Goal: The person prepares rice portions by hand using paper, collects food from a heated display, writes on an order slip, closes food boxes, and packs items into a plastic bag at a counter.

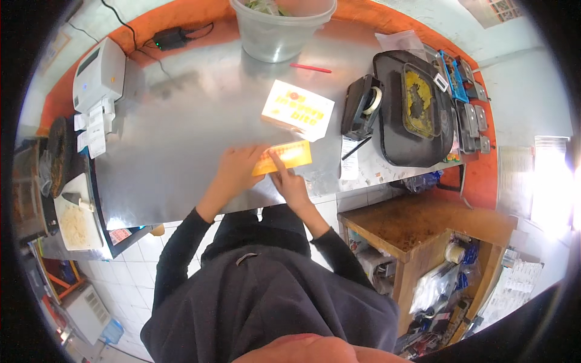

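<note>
A small yellow-and-orange card or flat packet (295, 155) with printing lies near the front edge of the steel table. My left hand (240, 165) holds it by its left end. My right hand (288, 179) reaches over its near edge, the index finger stretched out and touching the printed face. Just beyond is a white carton box (298, 109) with yellow and orange print on its top. A black tape dispenser (361, 106) with a roll of tape stands to the right of the box. Behind the box lies a red pen (311, 68).
A translucent plastic tub (281, 36) stands at the back of the steel table (181, 118). A white label printer (100, 75) is at the left. On the right are a black tray (395, 145), a food container (426, 129) and a paper slip (349, 165). A wooden shelf unit (399, 222) stands lower right.
</note>
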`<state>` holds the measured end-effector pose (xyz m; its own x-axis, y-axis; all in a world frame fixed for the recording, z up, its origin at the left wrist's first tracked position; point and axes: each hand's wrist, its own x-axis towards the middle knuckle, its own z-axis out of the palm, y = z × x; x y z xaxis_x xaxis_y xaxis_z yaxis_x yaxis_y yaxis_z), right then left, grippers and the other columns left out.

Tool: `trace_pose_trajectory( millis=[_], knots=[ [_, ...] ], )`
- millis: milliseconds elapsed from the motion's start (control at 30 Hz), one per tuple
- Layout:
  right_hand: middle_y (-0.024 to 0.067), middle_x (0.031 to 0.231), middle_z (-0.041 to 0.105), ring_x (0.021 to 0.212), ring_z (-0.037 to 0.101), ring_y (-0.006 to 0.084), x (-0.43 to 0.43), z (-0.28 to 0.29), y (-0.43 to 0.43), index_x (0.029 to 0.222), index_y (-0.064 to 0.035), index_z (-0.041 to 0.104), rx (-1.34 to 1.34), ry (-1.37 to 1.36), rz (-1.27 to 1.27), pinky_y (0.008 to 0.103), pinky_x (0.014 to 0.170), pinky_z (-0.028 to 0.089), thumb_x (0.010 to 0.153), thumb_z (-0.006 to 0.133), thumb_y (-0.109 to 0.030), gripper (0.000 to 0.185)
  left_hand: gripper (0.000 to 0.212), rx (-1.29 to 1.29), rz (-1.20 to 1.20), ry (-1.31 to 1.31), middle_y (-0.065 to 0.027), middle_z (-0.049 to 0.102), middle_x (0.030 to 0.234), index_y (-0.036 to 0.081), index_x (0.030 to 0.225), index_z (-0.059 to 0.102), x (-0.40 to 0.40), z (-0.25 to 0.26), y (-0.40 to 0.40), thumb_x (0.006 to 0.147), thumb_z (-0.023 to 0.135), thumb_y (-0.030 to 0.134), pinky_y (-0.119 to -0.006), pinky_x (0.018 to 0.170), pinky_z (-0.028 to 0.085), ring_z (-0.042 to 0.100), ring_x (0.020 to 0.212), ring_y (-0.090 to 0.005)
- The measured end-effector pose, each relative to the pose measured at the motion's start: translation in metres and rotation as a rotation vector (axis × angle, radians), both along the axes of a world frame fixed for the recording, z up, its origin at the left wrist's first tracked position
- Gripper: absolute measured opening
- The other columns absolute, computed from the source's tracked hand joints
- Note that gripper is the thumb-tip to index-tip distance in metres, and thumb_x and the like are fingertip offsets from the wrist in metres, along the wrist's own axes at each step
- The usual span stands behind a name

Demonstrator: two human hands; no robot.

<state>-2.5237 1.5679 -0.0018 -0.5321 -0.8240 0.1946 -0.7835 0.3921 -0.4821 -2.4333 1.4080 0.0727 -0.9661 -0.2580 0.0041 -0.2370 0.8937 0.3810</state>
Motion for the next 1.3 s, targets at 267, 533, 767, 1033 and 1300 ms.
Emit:
trace_pose_trajectory(
  millis=[267, 533, 767, 1033, 1300],
  knots=[
    [0.0116, 0.092, 0.061, 0.075, 0.060, 0.0194, -0.078, 0.086, -0.018, 0.125, -0.0076, 0.051, -0.344, -0.358, -0.143, 0.0311, 0.070, 0.048, 0.078, 0.072, -0.011, 0.052, 0.073, -0.322, -0.047, 0.111, -0.0078, 0.036, 0.144, 0.018, 0.138, 0.040, 0.029, -0.059, 0.028, 0.072, 0.069, 0.029, -0.048, 0.107, 0.026, 0.034, 0.132, -0.0265],
    [0.0229, 0.135, 0.033, 0.129, 0.029, 0.0404, -0.167, 0.043, -0.083, 0.142, -0.0106, 0.029, 0.348, 0.130, 0.059, 0.0647, 0.106, 0.013, 0.053, 0.084, -0.036, 0.108, 0.067, 0.011, 0.252, 0.171, -0.0120, 0.025, 0.151, 0.015, 0.144, 0.030, 0.019, -0.029, 0.037, 0.085, 0.059, 0.029, -0.051, 0.112, 0.014, 0.020, 0.139, -0.0348],
    [0.0242, 0.128, 0.039, 0.126, 0.033, 0.0398, -0.136, 0.053, -0.048, 0.140, -0.0003, 0.030, -0.215, -0.256, 0.075, 0.0494, 0.111, 0.021, 0.071, 0.075, -0.028, 0.087, 0.060, 0.833, 0.655, 0.544, -0.0195, 0.027, 0.148, -0.001, 0.141, 0.029, 0.007, -0.067, 0.014, 0.092, 0.054, 0.022, -0.042, 0.111, 0.021, 0.028, 0.136, -0.0342],
    [0.0216, 0.144, 0.031, 0.132, 0.034, 0.0347, -0.021, 0.032, -0.003, 0.134, 0.0016, 0.037, -0.382, -0.497, -0.310, 0.0408, 0.108, 0.027, 0.090, 0.053, -0.009, 0.048, 0.060, 1.073, 0.691, 0.503, -0.0200, 0.036, 0.142, -0.003, 0.142, 0.026, 0.019, -0.103, 0.044, 0.092, 0.053, 0.017, -0.037, 0.108, 0.027, 0.035, 0.131, -0.0268],
    [0.0242, 0.145, 0.030, 0.131, 0.035, 0.0383, -0.081, 0.097, -0.004, 0.131, 0.0000, 0.043, -0.506, -0.274, -0.328, 0.0414, 0.106, 0.031, 0.091, 0.049, -0.009, 0.042, 0.060, 0.841, 0.410, 0.601, -0.0194, 0.037, 0.141, -0.004, 0.142, 0.026, -0.060, 0.010, 0.021, 0.092, 0.052, 0.018, -0.036, 0.106, 0.030, 0.039, 0.128, -0.0253]
  ],
)
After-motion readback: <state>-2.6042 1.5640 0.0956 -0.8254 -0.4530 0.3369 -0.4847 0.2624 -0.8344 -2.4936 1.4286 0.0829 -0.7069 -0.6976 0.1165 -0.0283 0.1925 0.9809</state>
